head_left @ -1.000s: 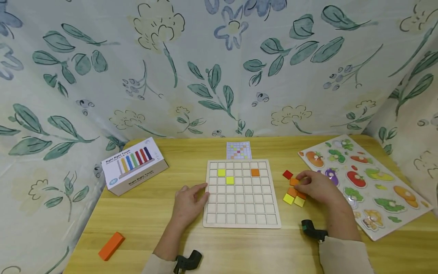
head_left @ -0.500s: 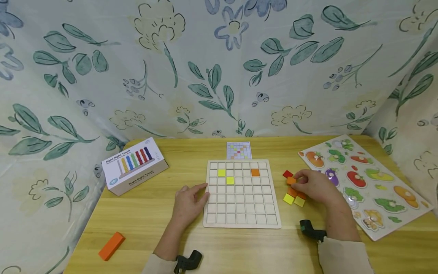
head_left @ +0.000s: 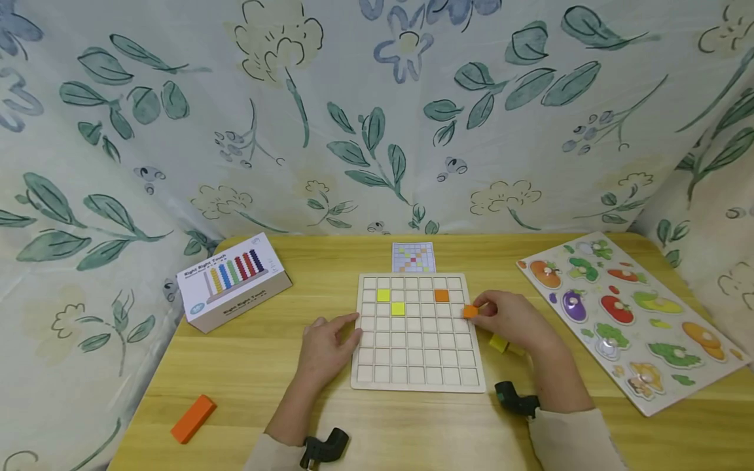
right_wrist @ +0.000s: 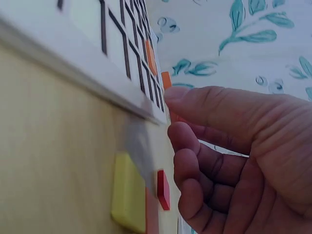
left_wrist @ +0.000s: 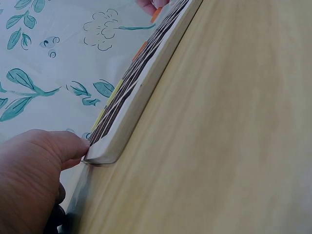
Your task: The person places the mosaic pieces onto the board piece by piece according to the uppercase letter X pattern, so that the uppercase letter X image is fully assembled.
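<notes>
My right hand (head_left: pixel 518 320) pinches an orange square tile (head_left: pixel 470 311) between thumb and fingertips, at the right edge of a white grid board (head_left: pixel 415 340). Its other fingers curl loosely in the right wrist view. Set in the board's cells are two yellow tiles, the upper one (head_left: pixel 384 296) left of the lower one (head_left: pixel 398 309), and another orange tile (head_left: pixel 442 296) farther right. My left hand (head_left: pixel 323 350) rests with extended fingers touching the board's left edge. Beneath the right hand lie loose tiles, partly hidden: yellow (right_wrist: pixel 128 192) and red (right_wrist: pixel 163 190).
A small pattern card (head_left: pixel 413 257) lies behind the board. A vegetable puzzle board (head_left: pixel 633 333) takes up the table's right side. At left are a white toy box (head_left: pixel 235 281) and an orange block (head_left: pixel 194 418). A floral cloth (head_left: pixel 377 131) hangs behind the table.
The right hand has lifted the orange tile from the loose group and carried it left to the board's edge. The left hand has stayed in place. The head view has shifted slightly.
</notes>
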Motion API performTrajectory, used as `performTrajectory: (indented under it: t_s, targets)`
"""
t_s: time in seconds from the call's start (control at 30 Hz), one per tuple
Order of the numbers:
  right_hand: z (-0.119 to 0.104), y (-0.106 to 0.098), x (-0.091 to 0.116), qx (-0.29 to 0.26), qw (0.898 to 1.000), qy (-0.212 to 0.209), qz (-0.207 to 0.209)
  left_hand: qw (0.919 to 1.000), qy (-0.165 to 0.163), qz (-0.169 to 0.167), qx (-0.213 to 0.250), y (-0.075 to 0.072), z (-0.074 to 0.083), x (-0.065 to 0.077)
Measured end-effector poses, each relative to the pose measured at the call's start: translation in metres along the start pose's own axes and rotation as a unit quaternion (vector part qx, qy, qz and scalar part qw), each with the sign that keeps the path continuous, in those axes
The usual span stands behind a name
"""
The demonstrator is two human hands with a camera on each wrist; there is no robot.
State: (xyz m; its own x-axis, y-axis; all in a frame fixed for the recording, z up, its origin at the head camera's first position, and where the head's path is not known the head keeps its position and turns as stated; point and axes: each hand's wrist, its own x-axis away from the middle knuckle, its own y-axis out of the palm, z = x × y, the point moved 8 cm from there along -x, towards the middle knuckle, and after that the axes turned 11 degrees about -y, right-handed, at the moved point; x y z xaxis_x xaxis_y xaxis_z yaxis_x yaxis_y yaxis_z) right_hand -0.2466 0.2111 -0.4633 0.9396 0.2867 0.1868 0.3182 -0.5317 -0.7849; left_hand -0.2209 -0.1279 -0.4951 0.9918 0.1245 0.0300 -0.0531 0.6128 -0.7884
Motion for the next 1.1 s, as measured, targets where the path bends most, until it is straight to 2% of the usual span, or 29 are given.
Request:
performTrajectory:
  t_s: [0.57,1.1]
  targets:
    - [-0.047,0.030,-0.029,-0.006,0.999,-0.043,-0.007,0.9997,0.016,0.015,0.009,0.000,0.001,0.001]
    - [-0.051,0.040,-0.042,0.024,0.999,-0.044,0.005,0.9995,0.025,0.018,0.004,-0.002,0.005,0.002]
